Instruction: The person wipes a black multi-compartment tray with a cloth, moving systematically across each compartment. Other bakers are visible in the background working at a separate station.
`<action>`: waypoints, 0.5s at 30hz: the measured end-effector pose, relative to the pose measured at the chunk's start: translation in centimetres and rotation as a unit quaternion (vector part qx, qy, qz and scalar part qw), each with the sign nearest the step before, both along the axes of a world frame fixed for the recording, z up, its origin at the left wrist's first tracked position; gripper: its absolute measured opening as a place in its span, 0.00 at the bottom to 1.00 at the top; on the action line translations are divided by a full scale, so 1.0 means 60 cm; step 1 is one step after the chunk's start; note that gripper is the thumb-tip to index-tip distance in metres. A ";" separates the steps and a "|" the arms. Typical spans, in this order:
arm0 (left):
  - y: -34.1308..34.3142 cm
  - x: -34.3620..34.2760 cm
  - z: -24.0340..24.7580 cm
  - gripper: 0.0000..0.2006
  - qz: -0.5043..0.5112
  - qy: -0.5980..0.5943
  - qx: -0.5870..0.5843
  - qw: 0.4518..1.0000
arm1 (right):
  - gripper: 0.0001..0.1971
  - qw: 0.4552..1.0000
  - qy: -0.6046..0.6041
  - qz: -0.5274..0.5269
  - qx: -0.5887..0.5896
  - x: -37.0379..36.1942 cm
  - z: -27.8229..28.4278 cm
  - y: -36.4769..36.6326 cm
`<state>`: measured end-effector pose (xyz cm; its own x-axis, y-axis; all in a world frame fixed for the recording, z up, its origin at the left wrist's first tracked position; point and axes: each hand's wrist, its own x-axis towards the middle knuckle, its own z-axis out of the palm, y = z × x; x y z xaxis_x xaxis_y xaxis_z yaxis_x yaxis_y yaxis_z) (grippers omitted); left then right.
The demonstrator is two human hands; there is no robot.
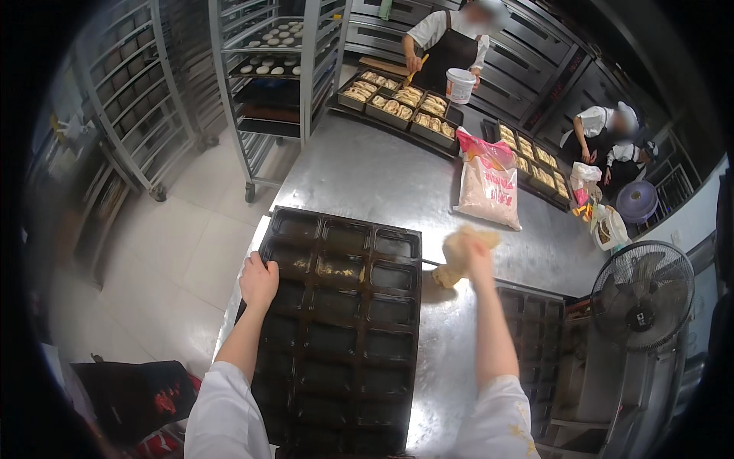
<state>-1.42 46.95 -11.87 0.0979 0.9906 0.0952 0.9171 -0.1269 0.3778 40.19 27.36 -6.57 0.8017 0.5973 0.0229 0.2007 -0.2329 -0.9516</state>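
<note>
A dark multi-cavity baking tray (340,329) lies on the steel table (382,180) in front of me, its cavities empty and shiny. My left hand (258,280) rests on the tray's left edge, fingers curled over the rim. My right hand (472,249) is raised to the right of the tray and grips a tan brush or cloth wad (453,266), blurred with motion, that hangs just above the table beside the tray's upper right corner.
A large pink-and-white sack (489,183) stands on the table. Trays of shaped dough (397,103) line the far edge, where a person (447,42) holds a white bucket (459,84). Racks (275,76) stand left, a fan (641,294) right, two more people (612,138) behind.
</note>
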 end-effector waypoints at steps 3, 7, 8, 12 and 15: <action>0.002 -0.013 -0.005 0.16 -0.006 0.005 0.008 1.000 | 0.18 0.981 0.056 0.136 -0.129 -0.142 0.007 0.099; 0.001 -0.016 -0.007 0.16 -0.014 0.015 0.031 0.999 | 0.18 0.975 -0.113 0.138 -0.133 -0.193 -0.107 0.178; -0.002 -0.014 -0.007 0.16 -0.012 0.017 0.028 0.999 | 0.18 0.966 -0.181 0.096 -0.156 -0.210 -0.105 0.185; -0.001 -0.004 -0.001 0.15 -0.012 0.018 0.017 1.000 | 0.19 0.932 -0.285 0.028 -0.221 -0.242 -0.105 0.211; -0.002 -0.004 0.002 0.15 -0.010 0.018 0.001 1.000 | 0.16 0.927 -0.314 0.065 -0.195 -0.239 -0.109 0.204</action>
